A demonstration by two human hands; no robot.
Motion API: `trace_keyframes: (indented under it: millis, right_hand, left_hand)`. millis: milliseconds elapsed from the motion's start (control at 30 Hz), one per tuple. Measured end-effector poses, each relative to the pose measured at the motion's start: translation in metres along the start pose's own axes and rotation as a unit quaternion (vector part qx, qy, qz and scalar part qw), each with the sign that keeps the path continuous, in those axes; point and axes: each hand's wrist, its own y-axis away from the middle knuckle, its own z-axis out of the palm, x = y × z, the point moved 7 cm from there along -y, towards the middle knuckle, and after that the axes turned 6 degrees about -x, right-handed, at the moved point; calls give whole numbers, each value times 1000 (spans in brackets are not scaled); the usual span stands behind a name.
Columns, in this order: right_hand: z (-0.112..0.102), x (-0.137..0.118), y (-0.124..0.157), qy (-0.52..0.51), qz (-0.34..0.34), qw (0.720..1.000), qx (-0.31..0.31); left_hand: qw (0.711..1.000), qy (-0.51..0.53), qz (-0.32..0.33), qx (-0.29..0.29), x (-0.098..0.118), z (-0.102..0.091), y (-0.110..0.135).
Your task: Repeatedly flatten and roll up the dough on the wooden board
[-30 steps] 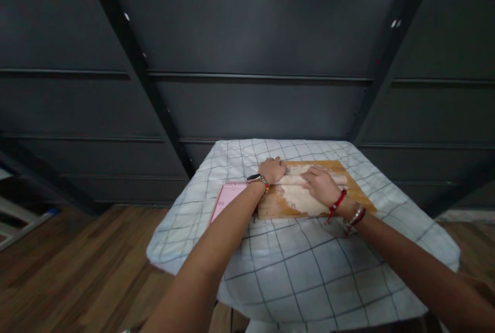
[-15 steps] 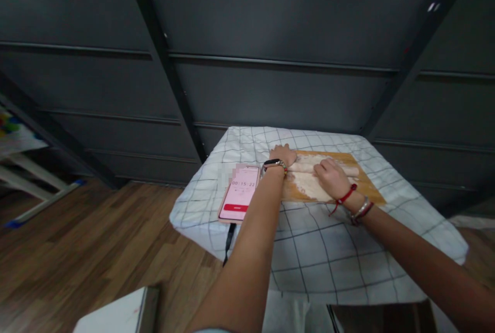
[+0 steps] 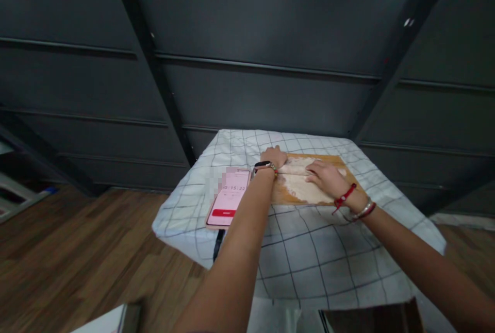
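Note:
A flattened sheet of pale dough (image 3: 309,191) lies on a wooden board (image 3: 284,197), its edge ragged. Across it runs a pale, floury rod that looks like a rolling pin (image 3: 294,169). My left hand (image 3: 274,156), wearing a watch, is closed over the rod's left end; its fingertips are partly hidden. Farther right, my right hand (image 3: 328,177) has its fingers over the rod and its thumb on the near side, the grip loose. A short end of the rod shows beyond the right hand.
A phone (image 3: 231,196) showing a timer lies left of the board on a white checked cloth (image 3: 301,255). A dark panelled wall (image 3: 266,98) rises behind the table. A brown box (image 3: 375,318) and a white-topped object (image 3: 102,322) stand at the near edge.
The right hand's fingers have loosened from a tight fist, and its thumb is now apart. The left hand keeps its place on the board. The whole view has shifted slightly.

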Motion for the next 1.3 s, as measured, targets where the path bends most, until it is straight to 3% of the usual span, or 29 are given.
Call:
trace_keyframes:
  millis: [133,367,467,533,600,667,767,833,933,1067,1133,1200,1300]
  right_hand:
    - [-9,5,5,-41,-18,999,-4]
    - [-30,17,16,-134,33,989,51]
    - [-44,36,6,-136,41,985,96]
    - [-44,52,-10,-113,70,987,88]
    - [-33,66,-28,-74,107,991,40]
    - [-13,71,-41,-39,123,990,-53]
    - [14,66,-43,-40,89,977,-187]
    - [19,62,-39,-69,67,971,-218]
    - [12,68,-38,-93,86,973,-195]
    - [-20,86,-42,-128,160,978,-44]
    - [-31,85,-42,-138,160,977,9]
    - [-31,71,-43,-132,109,985,-1]
    - [-17,37,-39,-114,-6,991,-71]
  left_hand:
    - [1000,-3,-15,-18,-1,-1,-3]
    - [999,-7,-21,-24,2,-6,-3]
    - [999,-10,-22,-27,2,-6,-4]
    - [999,-16,-22,-23,1,-6,-4]
    - [999,-23,-22,-16,1,-6,-4]
    - [999,-28,-18,-11,1,-6,-3]
    - [999,-33,-8,-5,1,-7,0]
    - [999,-35,-7,-7,2,-7,1]
    - [999,-33,-14,-12,2,-8,0]
    - [999,-28,-15,-3,2,-9,-1]
    - [999,-31,-7,5,3,-10,-1]
    - [999,-33,-4,6,3,-10,0]
    - [999,-31,-9,4,3,-10,1]
